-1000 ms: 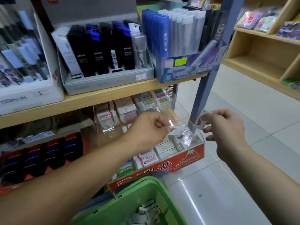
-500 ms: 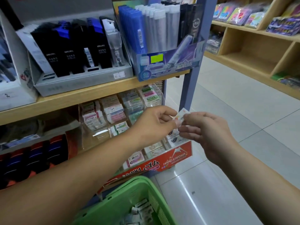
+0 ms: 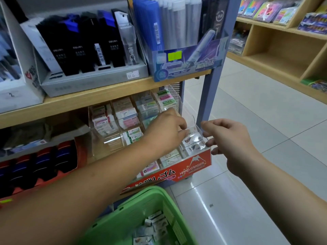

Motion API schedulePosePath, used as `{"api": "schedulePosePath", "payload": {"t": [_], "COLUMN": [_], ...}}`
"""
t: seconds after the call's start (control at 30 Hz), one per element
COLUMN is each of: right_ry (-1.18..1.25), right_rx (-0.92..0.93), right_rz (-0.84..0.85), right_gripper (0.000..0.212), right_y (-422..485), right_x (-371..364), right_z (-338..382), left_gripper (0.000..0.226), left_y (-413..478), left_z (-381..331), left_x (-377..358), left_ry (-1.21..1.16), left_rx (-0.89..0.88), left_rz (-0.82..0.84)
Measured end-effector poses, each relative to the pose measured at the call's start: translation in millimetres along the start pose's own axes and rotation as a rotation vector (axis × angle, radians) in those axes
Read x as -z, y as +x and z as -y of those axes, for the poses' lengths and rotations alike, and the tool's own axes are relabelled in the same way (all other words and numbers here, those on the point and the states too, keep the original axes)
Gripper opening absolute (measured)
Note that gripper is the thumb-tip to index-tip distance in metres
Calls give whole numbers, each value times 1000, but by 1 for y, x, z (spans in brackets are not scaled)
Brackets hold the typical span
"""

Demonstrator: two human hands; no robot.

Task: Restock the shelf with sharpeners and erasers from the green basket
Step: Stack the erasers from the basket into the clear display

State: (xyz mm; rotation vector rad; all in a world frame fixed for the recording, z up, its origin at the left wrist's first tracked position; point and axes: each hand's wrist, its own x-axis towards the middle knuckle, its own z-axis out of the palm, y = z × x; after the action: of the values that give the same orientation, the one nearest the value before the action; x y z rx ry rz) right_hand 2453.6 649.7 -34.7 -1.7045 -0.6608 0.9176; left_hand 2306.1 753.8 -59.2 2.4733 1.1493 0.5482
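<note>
Left hand (image 3: 166, 133): fingers curled down into the eraser display (image 3: 194, 167) at its right front corner; cannot tell if they pinch anything.
Right hand (image 3: 230, 144): loosely curled, empty, just beside that corner.
Erasers (image 3: 192, 140): under the left fingertips.
Green basket (image 3: 152, 189): below the display, small packs inside.

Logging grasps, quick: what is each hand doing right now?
Left hand: fingers curled down onto the wrapped erasers in the clear display; a grip cannot be told.
Right hand: loosely curled, holds nothing visible.
</note>
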Motion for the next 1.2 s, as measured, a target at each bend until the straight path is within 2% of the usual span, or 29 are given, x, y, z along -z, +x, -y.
{"api": "schedulePosePath", "payload": {"t": [0.1,0.17,0.23,0.33,0.4,0.53,0.6,0.7,0.8,0.93,1.07,1.13,1.2], "right_ry": [-32,-100,-194,-309,-442,-622,-825,-1175,-1344,-1319,-1130,-1127,-1149], "right_rx": [6,46,107,160,187,204,240,201,110,-1,-213,-245,-221], "right_rz": [27,55,122,384,578,763,836,1007,1095,1081,1015,1010,1025], "right_gripper": [22,22,22,22,20,15,17,36,59,69,86,93,98], "right_y": [-4,-11,-20,-42,-61,-94,-107,-123,-132,-124,-117,-112,-106], "right_x": [-1,-2,-3,-3,-11,-35,-45,-55,-72,-103,-121,-127,-130], "right_z": [3,6,7,7,-2,-63,-99,-152,-202,-255,-297,-315,-325], "left_gripper": [28,30,28,15,12,9,6,8,11,21,56,73,83], "left_y": [-1,-5,-20,-72,-121,-199,-228,-269,-310,-351,-386,-396,-398], "left_z": [-1,-2,-3,-2,3,32,54,84,113,145,161,164,161], "left_x": [2,7,15,25,22,-10,-33,-75,-114,-146,-164,-175,-186], "left_ry": [127,111,31,-182,-289,-367,-361,-439,-476,-337,-321,-292,-176], "left_rx": [13,-1,-33,-81,-44,89,208,438,646,751,860,908,880], "left_rz": [55,73,-7,-184,-174,-49,68,308,409,619,806,847,872]}}
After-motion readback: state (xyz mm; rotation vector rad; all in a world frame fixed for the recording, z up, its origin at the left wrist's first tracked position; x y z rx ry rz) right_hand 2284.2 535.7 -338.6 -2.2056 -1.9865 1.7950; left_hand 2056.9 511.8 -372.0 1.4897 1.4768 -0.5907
